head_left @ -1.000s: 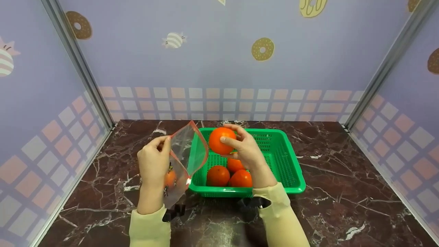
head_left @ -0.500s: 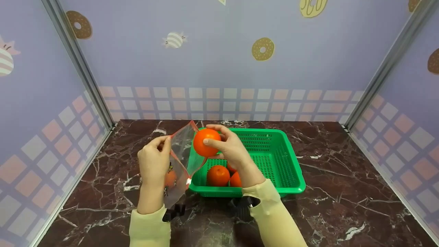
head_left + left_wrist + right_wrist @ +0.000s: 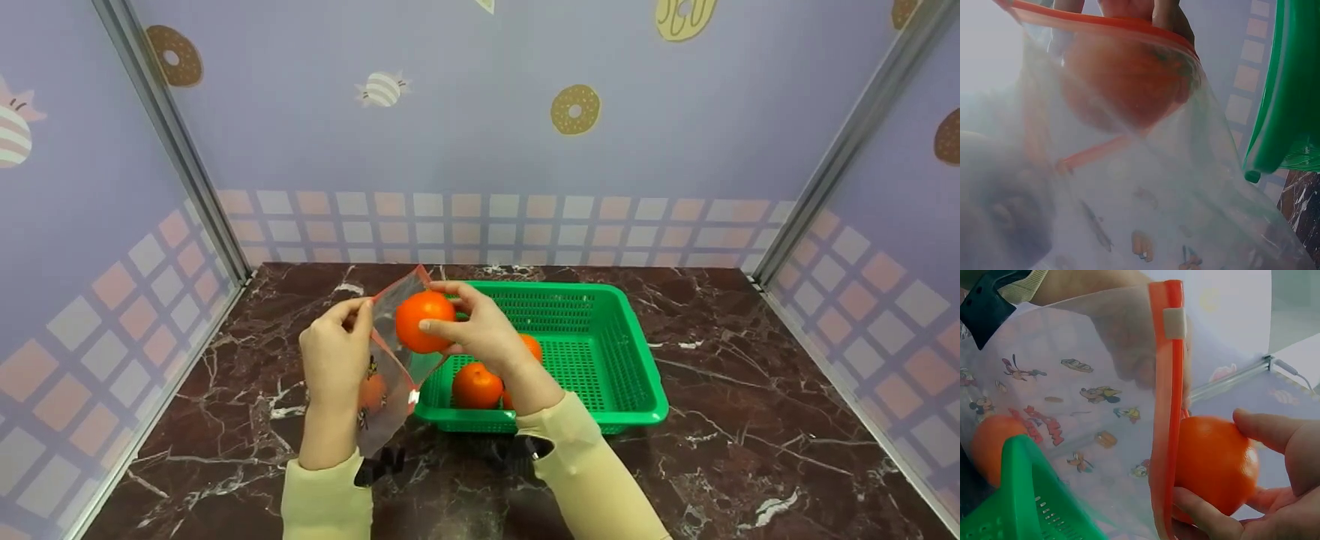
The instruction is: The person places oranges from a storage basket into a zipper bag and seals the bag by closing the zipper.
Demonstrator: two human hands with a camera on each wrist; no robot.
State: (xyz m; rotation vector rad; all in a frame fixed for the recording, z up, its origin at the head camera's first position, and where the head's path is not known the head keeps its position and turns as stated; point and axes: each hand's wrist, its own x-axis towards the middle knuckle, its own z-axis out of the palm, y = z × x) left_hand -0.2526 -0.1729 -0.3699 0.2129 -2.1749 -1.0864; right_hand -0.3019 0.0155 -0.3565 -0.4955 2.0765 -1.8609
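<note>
My left hand [image 3: 336, 349] pinches the orange-red edge of a clear zip bag [image 3: 390, 420] and keeps its mouth spread. Cartoon prints and a white slider [image 3: 1174, 323] show on the bag in the right wrist view. One orange [image 3: 995, 444] sits low inside it. With fingers and thumb, my right hand [image 3: 480, 330] grips another orange [image 3: 424, 321] at the bag's mouth. In the left wrist view that held orange [image 3: 1123, 84] shows through the film, just past the zip strip. Several oranges [image 3: 477, 385] lie in the green basket [image 3: 637, 352], partly hidden by the right wrist.
The basket stands right of the bag on a dark marbled table [image 3: 750, 420], its near rim below the right forearm. Patterned panels [image 3: 480, 135] close off the back and both sides. Dark straps [image 3: 379, 466] sit at the wrists.
My right hand has carried its orange leftward and slightly down, from above the basket to the bag's mouth. The left hand and the bag have stayed in place.
</note>
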